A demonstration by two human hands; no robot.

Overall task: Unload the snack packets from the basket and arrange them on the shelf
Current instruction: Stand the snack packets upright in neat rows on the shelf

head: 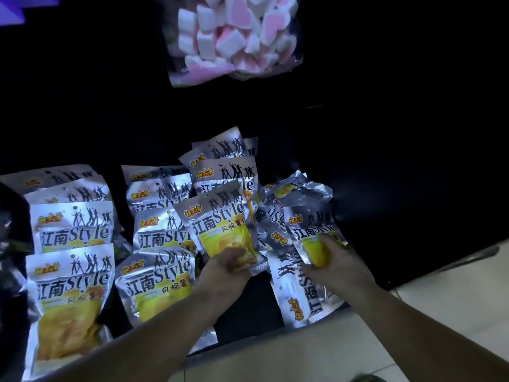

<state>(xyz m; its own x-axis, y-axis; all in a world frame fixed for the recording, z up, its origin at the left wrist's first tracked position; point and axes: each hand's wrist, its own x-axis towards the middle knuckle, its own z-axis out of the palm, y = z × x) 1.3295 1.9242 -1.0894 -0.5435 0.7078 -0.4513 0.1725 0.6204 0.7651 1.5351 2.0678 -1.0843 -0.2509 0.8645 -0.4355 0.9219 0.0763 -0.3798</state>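
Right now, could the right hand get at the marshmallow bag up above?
Probably not straight away: the right hand grips a silver packet, and the marshmallow bag sits well above it. Nothing stands between them.

Packet rows (72, 282) on shelf (385, 216)

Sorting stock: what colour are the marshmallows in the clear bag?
The marshmallows are pink and white; head view.

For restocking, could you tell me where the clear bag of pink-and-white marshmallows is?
Head view, top centre: the clear marshmallow bag is above the silver foil snack packets.
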